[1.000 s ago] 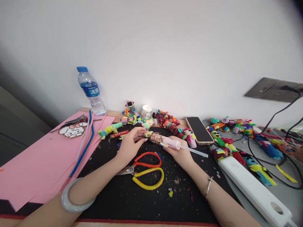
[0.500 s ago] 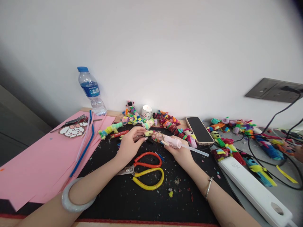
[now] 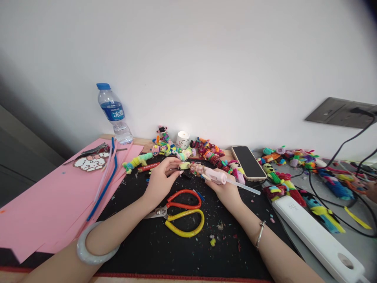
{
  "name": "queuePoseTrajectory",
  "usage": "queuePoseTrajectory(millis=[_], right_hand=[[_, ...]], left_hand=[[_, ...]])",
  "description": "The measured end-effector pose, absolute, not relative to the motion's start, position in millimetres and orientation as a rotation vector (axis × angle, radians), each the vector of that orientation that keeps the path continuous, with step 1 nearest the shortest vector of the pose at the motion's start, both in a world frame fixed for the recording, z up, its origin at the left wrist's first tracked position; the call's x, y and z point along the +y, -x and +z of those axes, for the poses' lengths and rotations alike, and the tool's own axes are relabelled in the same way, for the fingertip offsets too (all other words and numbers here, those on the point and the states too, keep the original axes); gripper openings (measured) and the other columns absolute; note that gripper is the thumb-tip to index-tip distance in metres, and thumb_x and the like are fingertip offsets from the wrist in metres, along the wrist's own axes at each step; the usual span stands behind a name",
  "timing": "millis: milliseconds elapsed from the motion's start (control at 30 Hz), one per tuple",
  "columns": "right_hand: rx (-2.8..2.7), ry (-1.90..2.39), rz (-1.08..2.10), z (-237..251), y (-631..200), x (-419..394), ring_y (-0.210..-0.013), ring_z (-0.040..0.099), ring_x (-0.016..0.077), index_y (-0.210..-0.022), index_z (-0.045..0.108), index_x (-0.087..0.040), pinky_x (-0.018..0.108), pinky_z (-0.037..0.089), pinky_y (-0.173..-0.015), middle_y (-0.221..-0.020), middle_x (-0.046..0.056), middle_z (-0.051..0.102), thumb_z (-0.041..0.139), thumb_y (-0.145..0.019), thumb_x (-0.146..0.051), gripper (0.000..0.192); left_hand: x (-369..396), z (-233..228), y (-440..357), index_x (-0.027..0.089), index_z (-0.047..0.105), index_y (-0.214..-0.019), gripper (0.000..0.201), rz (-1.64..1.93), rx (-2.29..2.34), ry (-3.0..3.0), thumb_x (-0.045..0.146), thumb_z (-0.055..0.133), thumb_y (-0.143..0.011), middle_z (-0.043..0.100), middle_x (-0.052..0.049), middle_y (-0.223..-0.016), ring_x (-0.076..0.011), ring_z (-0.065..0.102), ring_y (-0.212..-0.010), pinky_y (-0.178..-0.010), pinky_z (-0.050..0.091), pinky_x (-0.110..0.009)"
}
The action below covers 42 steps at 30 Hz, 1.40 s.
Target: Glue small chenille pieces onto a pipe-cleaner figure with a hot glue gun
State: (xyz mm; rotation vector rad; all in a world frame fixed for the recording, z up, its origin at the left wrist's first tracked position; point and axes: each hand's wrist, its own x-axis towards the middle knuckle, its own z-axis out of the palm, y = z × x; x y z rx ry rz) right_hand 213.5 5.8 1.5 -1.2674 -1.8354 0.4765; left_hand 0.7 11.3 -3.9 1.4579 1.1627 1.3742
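Left hand: we see our left hand curled on the black mat, fingertips pinching a small yellow-green fuzzy piece just at the glue gun's tip.
Right hand: our right hand is closed around the pink glue gun, which lies nearly level, nozzle toward 9 o'clock.
Glue stick: a clear stick juts from the gun's back end toward 3 o'clock.
Fuzzy piece: it sits between both hands, above the mat; whether the nozzle touches it we cannot tell, the spot is too small.
Scissors: two pairs, orange-handled and yellow-handled, lie on the mat at 6 o'clock from the hands.
Pipe-cleaner figures: a colourful row runs along the wall at 12 o'clock.
Phone: a dark phone lies at 2 o'clock from the right hand.
Pink paper: sheets cover the tabletop at 9 o'clock, a water bottle beyond them.
Power strip: a white strip lies at 4 o'clock.
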Motion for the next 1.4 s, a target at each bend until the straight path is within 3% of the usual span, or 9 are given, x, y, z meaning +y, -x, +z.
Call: queuePoseTrajectory(millis=[433, 633, 767, 933, 1167, 1300, 1400], right_hand=[[-1.931, 1.416, 0.283, 0, -218, 8, -0.063, 0.056, 0.0160, -0.072, 0.058, -0.019, 0.025, 0.038, -0.057, -0.070, 0.002, 0.063, 0.059, -0.082, -0.033, 0.017], [-2.076, 1.600, -0.018, 2, -219, 7, -0.083, 0.059, 0.0200, -0.092, 0.063, -0.020, 0.030, 0.034, -0.070, -0.090, 0.005, 0.064, 0.053, -0.086, -0.028, 0.014], [-2.160, 1.690, -0.147, 3, -216, 2, -0.096, 0.056, 0.0235, -0.113, 0.057, -0.021, 0.035, 0.031, -0.074, -0.107, 0.008, 0.059, 0.049, -0.083, -0.020, 0.031], [-2.187, 1.761, -0.158, 2, -212, -2, -0.100, 0.052, 0.0255, -0.121, 0.052, -0.019, 0.040, 0.031, -0.078, -0.113, 0.012, 0.054, 0.043, -0.073, -0.008, 0.049], [-2.104, 1.601, -0.101, 9, -209, -7, -0.111, 0.043, 0.0301, -0.117, 0.056, -0.019, 0.046, 0.032, -0.089, -0.121, 0.011, 0.053, 0.046, -0.074, -0.012, 0.045], [-2.306, 1.237, -0.062, 18, -203, -16, -0.122, 0.037, 0.0289, -0.118, 0.058, -0.024, 0.050, 0.023, -0.103, -0.125, 0.005, 0.056, 0.047, -0.084, -0.021, 0.036], [-2.490, 1.129, -0.040, 20, -196, -20, -0.130, 0.031, 0.0303, -0.120, 0.058, -0.026, 0.059, 0.003, -0.108, -0.130, 0.004, 0.055, 0.046, -0.089, -0.029, 0.033]], left_hand=[[12, -3, 0, 0.019, 0.057, -0.097, 0.025, 1.384, 1.176, -1.421, 0.015, 0.061, -0.073, 0.067, -0.006, -0.100, -0.0201, 0.064, -0.101, -0.094, 0.049, -0.040], [14, -3, 2, 0.019, 0.056, -0.097, 0.024, 1.436, 1.203, -1.412, 0.016, 0.061, -0.073, 0.066, -0.007, -0.103, -0.0198, 0.063, -0.101, -0.095, 0.048, -0.039], [15, -2, 2, 0.019, 0.056, -0.097, 0.024, 1.473, 1.225, -1.405, 0.018, 0.061, -0.074, 0.065, -0.007, -0.103, -0.0197, 0.062, -0.101, -0.095, 0.047, -0.039], [16, -3, 2, 0.019, 0.055, -0.097, 0.025, 1.475, 1.225, -1.399, 0.018, 0.062, -0.073, 0.064, -0.007, -0.103, -0.0193, 0.062, -0.100, -0.094, 0.047, -0.039], [15, -1, 2, 0.019, 0.055, -0.098, 0.024, 1.457, 1.256, -1.409, 0.020, 0.061, -0.074, 0.063, -0.007, -0.103, -0.0193, 0.062, -0.098, -0.091, 0.049, -0.038], [15, 0, 2, 0.019, 0.055, -0.098, 0.024, 1.457, 1.260, -1.416, 0.020, 0.060, -0.075, 0.063, -0.007, -0.104, -0.0194, 0.061, -0.099, -0.091, 0.048, -0.038], [15, 1, 2, 0.018, 0.055, -0.098, 0.023, 1.457, 1.265, -1.421, 0.020, 0.060, -0.075, 0.063, -0.007, -0.103, -0.0195, 0.061, -0.098, -0.091, 0.048, -0.038]])
